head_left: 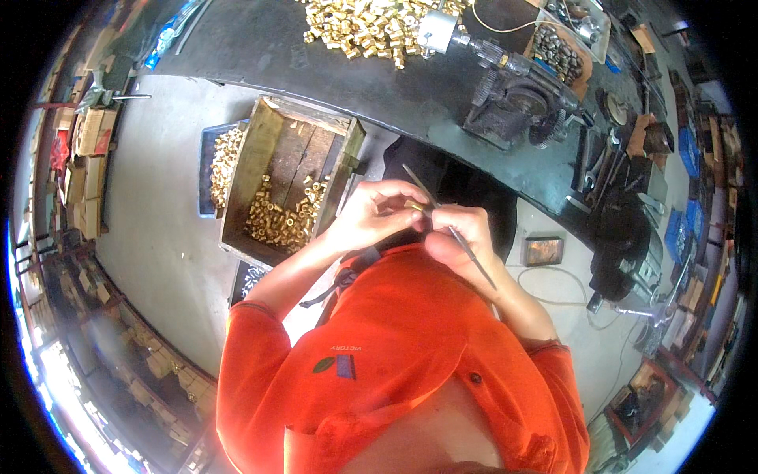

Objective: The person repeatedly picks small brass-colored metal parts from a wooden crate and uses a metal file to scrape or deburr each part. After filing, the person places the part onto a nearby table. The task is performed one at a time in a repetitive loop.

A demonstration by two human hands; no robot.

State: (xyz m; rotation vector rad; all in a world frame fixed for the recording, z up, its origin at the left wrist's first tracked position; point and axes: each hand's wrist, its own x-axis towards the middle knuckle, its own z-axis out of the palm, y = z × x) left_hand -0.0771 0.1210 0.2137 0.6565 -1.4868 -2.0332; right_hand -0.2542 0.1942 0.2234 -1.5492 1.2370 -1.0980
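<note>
In front of my body both hands are close together. My left hand (377, 215) is closed, pinching a small brass fitting (415, 207) between thumb and fingers. My right hand (464, 231) is wrapped round a slim grey metal file (475, 259). One end of the file sticks up past the fitting, while the other points down toward my right forearm. The file passes right beside the fitting; whether they touch is hidden by my fingers.
Left of my hands stands a wooden crate (290, 110) partly filled with brass fittings, beside a blue bin (208, 178) of more. The dark workbench (332, 87) ahead bears a brass pile (363, 31), a geared machine (521, 103) and hand tools. A cable (553, 270) crosses the floor at right.
</note>
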